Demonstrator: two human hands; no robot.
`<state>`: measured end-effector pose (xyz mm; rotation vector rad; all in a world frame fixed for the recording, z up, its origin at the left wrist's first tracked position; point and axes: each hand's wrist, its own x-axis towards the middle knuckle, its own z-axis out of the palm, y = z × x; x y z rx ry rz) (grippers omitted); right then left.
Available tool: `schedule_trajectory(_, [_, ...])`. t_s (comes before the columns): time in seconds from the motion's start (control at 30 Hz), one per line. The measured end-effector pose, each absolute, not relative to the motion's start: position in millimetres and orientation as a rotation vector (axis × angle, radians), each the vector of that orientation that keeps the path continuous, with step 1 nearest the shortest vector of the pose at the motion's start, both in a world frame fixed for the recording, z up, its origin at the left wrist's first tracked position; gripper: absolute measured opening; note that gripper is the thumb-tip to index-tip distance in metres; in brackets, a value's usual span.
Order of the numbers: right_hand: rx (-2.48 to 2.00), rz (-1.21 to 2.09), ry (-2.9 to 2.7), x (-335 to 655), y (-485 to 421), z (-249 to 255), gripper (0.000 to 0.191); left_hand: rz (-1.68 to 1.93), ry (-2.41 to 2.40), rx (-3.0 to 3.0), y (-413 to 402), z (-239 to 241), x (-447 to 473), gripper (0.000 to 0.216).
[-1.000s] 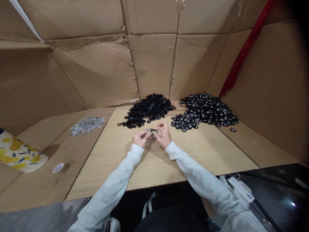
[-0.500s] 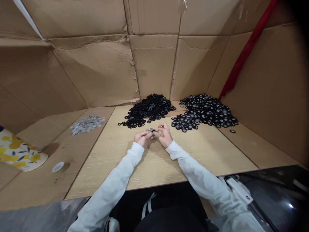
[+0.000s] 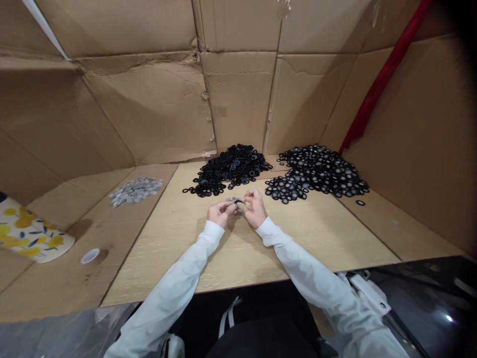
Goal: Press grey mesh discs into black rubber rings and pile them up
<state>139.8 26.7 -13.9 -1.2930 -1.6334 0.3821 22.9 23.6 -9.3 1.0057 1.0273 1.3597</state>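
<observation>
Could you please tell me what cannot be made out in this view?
Head view:
Piece between the left hand and right hand: hidden by fingers.
Grey-centred black rings: centres too small.
Grey discs: too small to identify.
Yellow-patterned sheet: cut off by left edge.

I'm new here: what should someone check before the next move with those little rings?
Left hand and right hand pinching the small black ring: ok.
Grey disc sitting inside that ring: cannot tell, mostly hidden.
Black ring pile within easy reach: ok.
Grey mesh disc pile within reach, off to the left: ok.
Stray ring lying apart from the grey-centred ring pile: not ok.
</observation>
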Motion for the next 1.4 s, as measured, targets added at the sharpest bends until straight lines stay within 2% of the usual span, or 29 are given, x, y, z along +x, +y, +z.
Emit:
schedule_trajectory(0.3, [-1.298, 0.44, -1.619, 150.2, 30.7, -18.0, 0.009, 1.368, 1.049, 0.889, 20.4, -4.4, 34.3, 0.023])
schedule_trajectory(0.6, [-1.212, 0.557, -1.601, 150.3, 32.8, -19.7, 0.007, 1.329, 1.034, 1.048, 19.1, -3.2, 28.0, 0.023])
schedule_trajectory(0.83, [-1.195, 0.459, -1.602, 148.9, 31.0, -16.8, 0.008, 1.332, 1.119, 1.244, 22.1, -12.1, 23.9, 0.021])
schedule_trajectory(1.13, [-0.976, 1.057, -1.418, 154.4, 37.0, -9.5, 0.016, 1.394, 1.04, 1.1, 21.9, -2.0, 21.2, 0.031])
schedule_trajectory(1.4, [-1.126, 0.94, -1.406, 153.4, 33.1, -6.9, 0.018, 1.443, 1.046, 1.174, 22.9, -5.7, 21.3, 0.028])
